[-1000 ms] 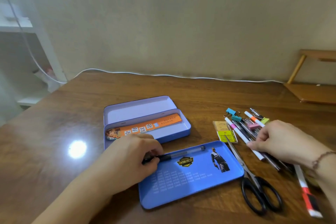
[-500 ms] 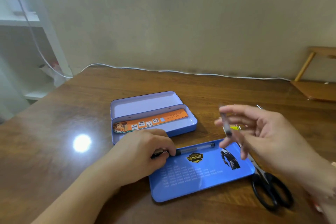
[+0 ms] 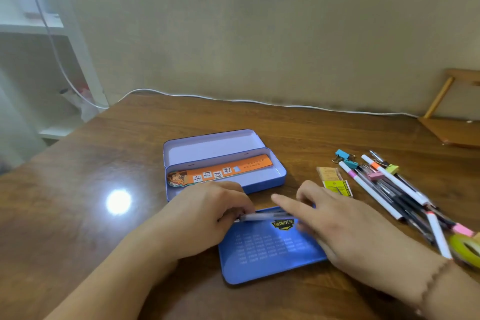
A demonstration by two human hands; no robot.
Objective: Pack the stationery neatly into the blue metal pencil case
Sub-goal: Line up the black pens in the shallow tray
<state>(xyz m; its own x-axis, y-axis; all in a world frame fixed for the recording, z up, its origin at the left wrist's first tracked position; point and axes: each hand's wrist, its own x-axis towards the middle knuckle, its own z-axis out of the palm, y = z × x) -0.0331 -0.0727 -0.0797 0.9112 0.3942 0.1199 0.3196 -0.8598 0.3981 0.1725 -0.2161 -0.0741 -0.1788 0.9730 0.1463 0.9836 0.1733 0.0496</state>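
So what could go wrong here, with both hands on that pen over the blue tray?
The pen sits near the far rim of the shallow blue tray, so it might roll off when the left hand and right hand let go. The right forearm lies near the loose pen pile and could knock it.

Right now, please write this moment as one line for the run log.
step: laying pens on blue tray | left hand: holds pen | right hand: on tray, grip unclear | case: open, orange ruler inside | pens pile: on table
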